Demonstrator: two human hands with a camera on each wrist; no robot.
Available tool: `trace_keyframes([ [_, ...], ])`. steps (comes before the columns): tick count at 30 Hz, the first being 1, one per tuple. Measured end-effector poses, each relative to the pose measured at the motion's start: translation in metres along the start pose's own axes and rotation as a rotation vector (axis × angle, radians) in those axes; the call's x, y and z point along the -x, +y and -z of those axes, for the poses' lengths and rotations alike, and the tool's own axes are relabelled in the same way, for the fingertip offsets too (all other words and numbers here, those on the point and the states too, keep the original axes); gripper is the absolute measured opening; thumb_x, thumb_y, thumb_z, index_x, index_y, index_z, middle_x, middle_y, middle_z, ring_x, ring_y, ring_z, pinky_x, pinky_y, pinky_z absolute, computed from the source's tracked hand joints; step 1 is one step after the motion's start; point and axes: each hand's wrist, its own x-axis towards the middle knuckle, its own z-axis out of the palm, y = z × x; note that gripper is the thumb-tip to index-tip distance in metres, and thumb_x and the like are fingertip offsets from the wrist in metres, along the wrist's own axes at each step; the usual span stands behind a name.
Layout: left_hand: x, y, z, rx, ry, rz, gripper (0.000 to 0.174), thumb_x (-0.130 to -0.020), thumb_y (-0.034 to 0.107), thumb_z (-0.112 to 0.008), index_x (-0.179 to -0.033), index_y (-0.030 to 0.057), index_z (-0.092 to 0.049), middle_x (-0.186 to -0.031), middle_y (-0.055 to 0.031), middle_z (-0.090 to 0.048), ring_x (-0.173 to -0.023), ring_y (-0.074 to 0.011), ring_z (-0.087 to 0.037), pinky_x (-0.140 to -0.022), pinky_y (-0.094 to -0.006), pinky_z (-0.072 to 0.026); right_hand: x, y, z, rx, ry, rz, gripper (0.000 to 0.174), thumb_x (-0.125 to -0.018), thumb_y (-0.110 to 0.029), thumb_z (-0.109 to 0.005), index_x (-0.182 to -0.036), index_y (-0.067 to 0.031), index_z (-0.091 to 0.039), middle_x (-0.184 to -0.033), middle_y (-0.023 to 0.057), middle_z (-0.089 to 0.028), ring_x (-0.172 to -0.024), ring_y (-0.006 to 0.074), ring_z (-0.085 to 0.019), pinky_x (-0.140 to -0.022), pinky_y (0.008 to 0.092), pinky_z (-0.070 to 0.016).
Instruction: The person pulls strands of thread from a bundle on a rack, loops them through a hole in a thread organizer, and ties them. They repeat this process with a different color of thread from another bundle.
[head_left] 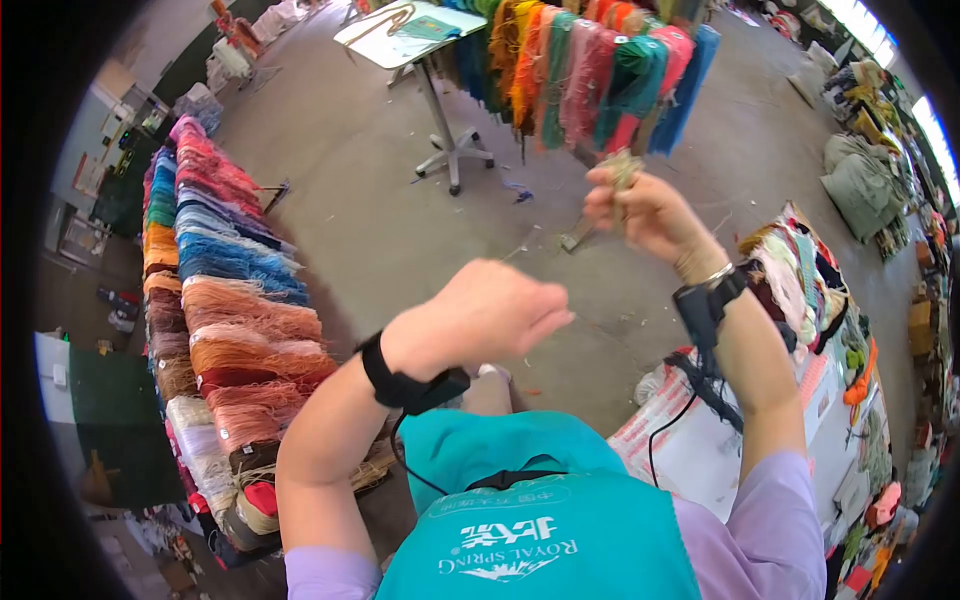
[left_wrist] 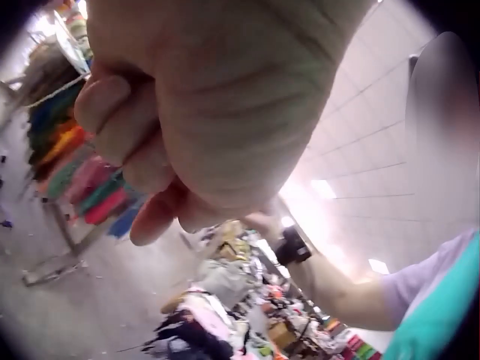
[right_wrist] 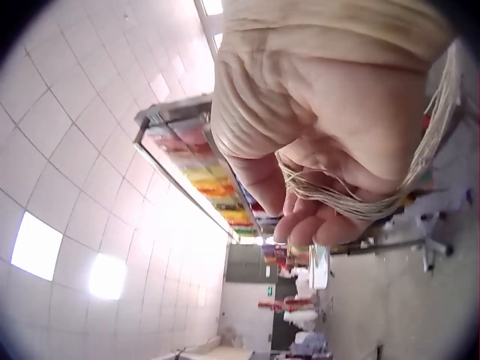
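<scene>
My right hand (head_left: 650, 210) is raised in front of the hanging yarn, its fingers curled around a bundle of thin beige yarn (head_left: 622, 172). In the right wrist view, the beige strands (right_wrist: 341, 201) cross the palm, loop past the fingers and run up beside the wrist. My left hand (head_left: 480, 312) is held lower and to the left, back of the hand upward. Its fingers (left_wrist: 142, 169) are curled in toward the palm in the left wrist view, and no object shows in them. The two hands are apart.
A rack of multicoloured yarn hanks (head_left: 600, 75) stands ahead, beside a white wheeled table (head_left: 365, 42). Another long rack of yarn (head_left: 250, 330) runs along the left. At right, a white-topped table (head_left: 680, 455) bears heaped yarn (head_left: 800, 270). Sacks (head_left: 865, 185) lie farther off.
</scene>
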Motion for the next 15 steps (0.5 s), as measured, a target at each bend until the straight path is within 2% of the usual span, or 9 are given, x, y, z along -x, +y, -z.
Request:
trace_keyframes([
  [2, -0.011, -0.030, 0.024, 0.036, 0.077, -0.053, 0.025, -0.094, 0.033, -0.057, -0.080, 0.0121, -0.060, -0.065, -0.0149, -0.057, -0.065, -0.0381, -0.059, -0.056, -0.0453, -0.0464, -0.026, 0.027, -0.030, -0.072, -0.152, -0.094, 0.043, -0.089, -0.013, -0.054, -0.129, 0.0011, -0.051, -0.108, 0.0127, -0.066, -0.091, 0.0206, -0.064, -0.081, 0.0347, -0.0527],
  [4, -0.018, -0.073, 0.045, 0.041, 0.192, -0.003, 0.022, -0.094, 0.032, -0.057, -0.084, 0.0129, -0.063, -0.064, -0.0140, -0.057, -0.064, -0.0379, -0.059, -0.057, -0.0444, -0.0474, -0.055, 0.042, -0.047, -0.124, -0.297, -0.175, 0.044, -0.089, -0.015, -0.054, -0.129, 0.0015, -0.051, -0.107, 0.0138, -0.065, -0.088, 0.0206, -0.064, -0.079, 0.0337, -0.0528],
  [6, -0.022, -0.126, 0.059, -0.028, 0.268, 0.092, 0.020, -0.094, 0.028, -0.060, -0.089, 0.0084, -0.063, -0.075, -0.0135, -0.060, -0.070, -0.0354, -0.061, -0.062, -0.0402, -0.0490, -0.085, 0.049, -0.058, -0.159, -0.431, -0.248, 0.044, -0.089, -0.016, -0.053, -0.129, 0.0018, -0.051, -0.106, 0.0147, -0.065, -0.085, 0.0197, -0.065, -0.073, 0.0306, -0.0533],
  [7, -0.024, -0.153, 0.064, -0.019, 0.298, 0.111, 0.020, -0.094, 0.026, -0.060, -0.089, 0.0068, -0.063, -0.080, -0.0133, -0.061, -0.073, -0.0344, -0.061, -0.064, -0.0390, -0.0490, -0.097, 0.042, -0.066, -0.184, -0.432, -0.278, 0.042, -0.091, -0.016, -0.053, -0.128, 0.0025, -0.051, -0.099, 0.0147, -0.065, -0.074, 0.0146, -0.063, -0.056, 0.0228, -0.0484],
  [8, -0.025, -0.178, 0.070, -0.010, 0.330, 0.131, 0.019, -0.094, 0.024, -0.061, -0.090, 0.0052, -0.063, -0.084, -0.0130, -0.062, -0.076, -0.0334, -0.062, -0.065, -0.0379, -0.0489, -0.115, 0.034, -0.067, -0.113, -0.454, -0.304, 0.041, -0.092, -0.016, -0.053, -0.128, 0.0027, -0.052, -0.095, 0.0142, -0.065, -0.070, 0.0129, -0.061, -0.051, 0.0212, -0.0447],
  [9, -0.025, -0.194, 0.078, 0.138, 0.221, 0.235, 0.018, -0.096, 0.020, -0.059, -0.100, 0.0049, -0.067, -0.103, -0.0112, -0.065, -0.093, -0.0272, -0.064, -0.078, -0.0334, -0.0498, -0.134, 0.026, -0.064, -0.044, -0.476, -0.327, 0.040, -0.092, -0.016, -0.053, -0.127, 0.0029, -0.052, -0.091, 0.0137, -0.065, -0.065, 0.0111, -0.059, -0.047, 0.0195, -0.0411],
  [12, -0.037, -0.254, 0.059, 0.654, 0.425, -0.024, 0.023, -0.099, 0.019, -0.056, -0.113, 0.0077, -0.068, -0.112, -0.0085, -0.066, -0.106, -0.0205, -0.062, -0.092, -0.0317, -0.0475, -0.180, -0.003, -0.073, 0.120, -0.448, -0.401, 0.033, -0.094, -0.014, -0.056, -0.121, 0.0036, -0.057, -0.076, 0.0095, -0.064, -0.049, 0.0056, -0.048, -0.039, 0.0179, -0.0313],
  [13, -0.043, -0.268, 0.059, 0.731, 0.371, -0.047, 0.028, -0.102, 0.021, -0.051, -0.122, 0.0092, -0.066, -0.120, -0.0072, -0.064, -0.115, -0.0173, -0.056, -0.103, -0.0329, -0.0421, -0.196, -0.010, -0.074, 0.152, -0.455, -0.431, 0.032, -0.094, -0.014, -0.056, -0.120, 0.0036, -0.059, -0.074, 0.0087, -0.064, -0.047, 0.0052, -0.047, -0.038, 0.0180, -0.0305],
  [15, -0.057, -0.286, 0.062, 0.838, 0.393, -0.086, 0.029, -0.102, 0.022, -0.051, -0.123, 0.0086, -0.066, -0.117, -0.0055, -0.065, -0.110, -0.0156, -0.058, -0.097, -0.0314, -0.0452, -0.221, -0.020, -0.077, 0.206, -0.435, -0.480, 0.028, -0.095, -0.014, -0.055, -0.116, 0.0035, -0.062, -0.070, 0.0063, -0.063, -0.042, 0.0037, -0.041, -0.037, 0.0182, -0.0275],
])
